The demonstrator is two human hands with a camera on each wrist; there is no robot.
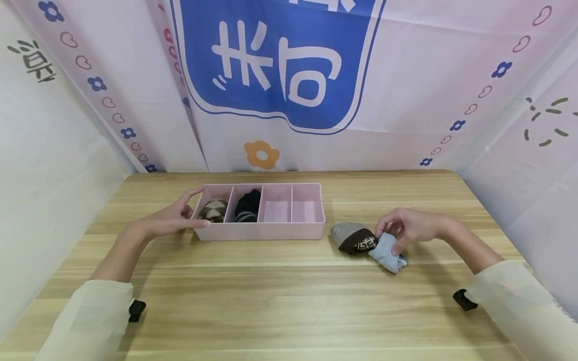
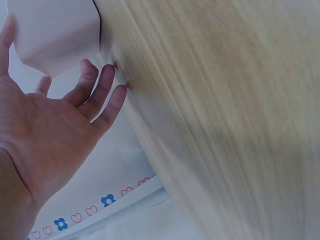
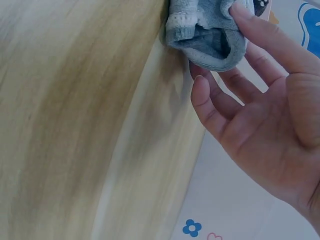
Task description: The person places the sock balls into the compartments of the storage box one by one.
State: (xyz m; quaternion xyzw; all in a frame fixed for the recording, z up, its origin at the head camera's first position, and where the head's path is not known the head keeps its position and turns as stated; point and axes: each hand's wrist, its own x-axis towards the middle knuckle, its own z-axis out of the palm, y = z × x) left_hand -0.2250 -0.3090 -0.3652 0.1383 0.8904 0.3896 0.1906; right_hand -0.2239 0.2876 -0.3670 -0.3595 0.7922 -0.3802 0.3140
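Note:
A pink box (image 1: 259,231) with four compartments stands on the table. My left hand (image 1: 173,218) spans its left end, thumb at the front corner and index finger at the back; in the left wrist view its other fingers are loosely bent, off the box. A brown-and-beige checked folded sock (image 1: 214,210) lies in the leftmost compartment, a black folded sock (image 1: 248,205) in the second. To the box's right, my right hand (image 1: 412,228) pinches a light blue folded sock (image 1: 385,252) between thumb and fingers. Touching it on the left lies a grey-and-dark-brown patterned folded sock (image 1: 352,238).
The wooden table (image 1: 280,306) carries the box and socks. A printed white cloth (image 1: 384,150) hangs behind its back edge, with more cloth at both sides. Black wrist straps show by both cream sleeves (image 1: 88,313).

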